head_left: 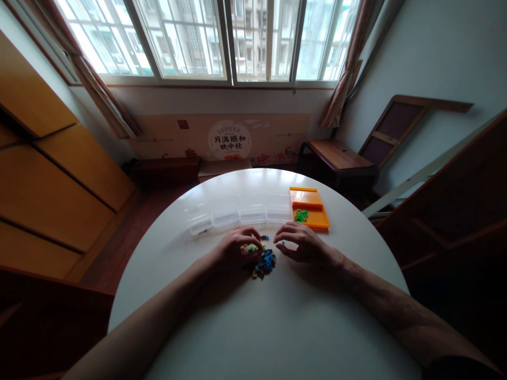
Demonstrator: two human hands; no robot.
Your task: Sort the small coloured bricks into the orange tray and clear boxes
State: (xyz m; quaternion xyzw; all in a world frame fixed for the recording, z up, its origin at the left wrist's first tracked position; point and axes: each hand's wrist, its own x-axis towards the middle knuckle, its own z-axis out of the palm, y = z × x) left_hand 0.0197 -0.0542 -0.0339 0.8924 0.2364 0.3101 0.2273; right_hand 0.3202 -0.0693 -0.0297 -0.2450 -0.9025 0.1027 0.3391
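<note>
A small heap of mixed pieces (266, 261), mostly blue with yellow, green and dark red ones, lies on the white round table in front of me. My left hand (236, 247) rests at the heap's left side, its curved fingers reaching over the pieces, with thumb and index finger apart. To the right of the heap, my right hand (301, 244) hovers with bent fingers and a gap between thumb and forefinger. One tiny blue piece (283, 242) shows in that gap; I cannot tell whether it touches a finger. A few loose pieces (264, 237) lie between the hands.
Beyond my hands stands a clear plastic box (240, 214) with several compartments. At its right end is an orange tray (322, 217) holding green pieces (300, 215). The white table (277, 327) has a curved edge. A wooden chair (336, 154) stands past it, near the window.
</note>
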